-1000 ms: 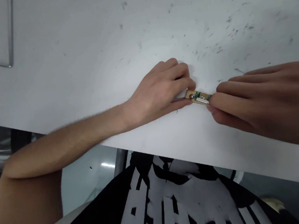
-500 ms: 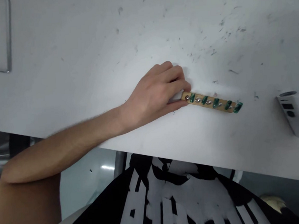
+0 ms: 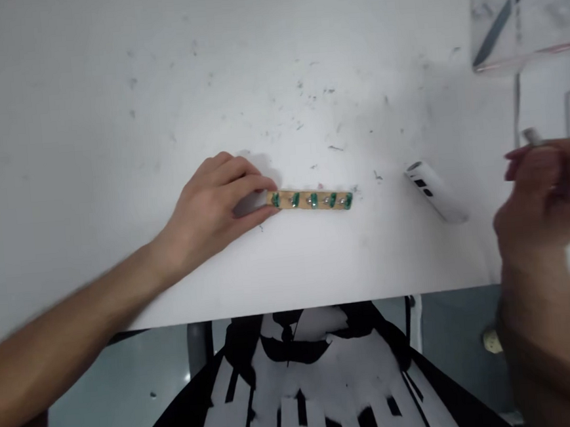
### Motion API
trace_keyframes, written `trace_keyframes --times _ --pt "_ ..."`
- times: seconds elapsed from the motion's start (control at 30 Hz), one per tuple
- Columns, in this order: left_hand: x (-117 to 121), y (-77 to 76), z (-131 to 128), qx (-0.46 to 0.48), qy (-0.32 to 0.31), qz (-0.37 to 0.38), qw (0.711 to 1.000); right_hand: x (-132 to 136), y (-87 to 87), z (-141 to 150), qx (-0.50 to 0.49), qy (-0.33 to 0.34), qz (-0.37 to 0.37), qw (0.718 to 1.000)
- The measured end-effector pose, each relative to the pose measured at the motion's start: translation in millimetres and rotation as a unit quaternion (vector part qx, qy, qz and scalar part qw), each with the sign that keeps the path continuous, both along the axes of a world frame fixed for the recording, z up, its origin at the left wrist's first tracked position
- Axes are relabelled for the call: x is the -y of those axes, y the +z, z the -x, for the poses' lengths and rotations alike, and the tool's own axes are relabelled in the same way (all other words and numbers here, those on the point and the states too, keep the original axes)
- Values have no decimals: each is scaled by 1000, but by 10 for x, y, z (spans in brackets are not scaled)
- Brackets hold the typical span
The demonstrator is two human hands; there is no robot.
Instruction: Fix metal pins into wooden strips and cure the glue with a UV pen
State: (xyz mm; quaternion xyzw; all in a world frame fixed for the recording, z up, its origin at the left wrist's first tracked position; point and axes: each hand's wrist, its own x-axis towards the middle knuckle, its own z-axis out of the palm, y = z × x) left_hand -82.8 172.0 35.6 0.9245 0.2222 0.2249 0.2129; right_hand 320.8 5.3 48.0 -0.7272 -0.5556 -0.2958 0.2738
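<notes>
"Take your left first: how much room is there?"

"The white table (image 3: 85,124) spreads from the far left, behind your forearm, up to your left hand (image 3: 215,202). Its near edge crosses in front of your printed shirt (image 3: 322,381); you have your forearm over that edge, with the hand well inside it."

"And what are you gripping there?"

"You have the left end of a tan strip (image 3: 304,199) pinched between thumb and fingers. It points right, roughly parallel to the near edge and set back from it. Five green pieces sit along it, with shiny silver bits among them. Dark flecks dot the surface beyond."

"Further right?"

"A stretch of white tabletop, then a white device (image 3: 439,195) with two dark spots, lying aslant, apart from the strip."

"Any containers?"

"A see-through container (image 3: 524,63) at your upper right, cut off by the view. A dark band crosses it diagonally; you can't tell what the blurred shapes in it are."

"Your other hand?"

"Your right hand (image 3: 543,203), at the far right, is blurred, its fingers closed on a small pale piece (image 3: 531,135)."
</notes>
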Motion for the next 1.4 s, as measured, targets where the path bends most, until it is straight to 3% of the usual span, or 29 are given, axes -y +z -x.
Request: trace_keyframes --times 0.03,0.13,0.3,0.6,0.8,0.97,1.27,1.4 --pt "-7 8 3 -4 0 1 1000 90 -76 -87 20 9 -9 1000" --pt "-37 39 7 -16 -12 7 1000 349 -220 -284 -1 18 99 995" --pt "-87 73 -7 -20 -87 1 996 597 -202 -276 -13 7 203 979" --pt "-125 32 -4 -27 -103 -53 993 528 -145 -27 -28 -21 308 951" --pt "-105 26 -25 -35 -108 -13 993 470 -207 36 -45 -41 329 942" --pt "-31 -2 -50 -46 -65 6 997 440 -241 27 -65 -39 351 933" --pt "372 21 -260 -91 45 21 995 453 -269 -29 -108 -36 350 930" --pt "393 -36 -286 -100 66 48 992 453 -269 -36 -130 -30 352 926"
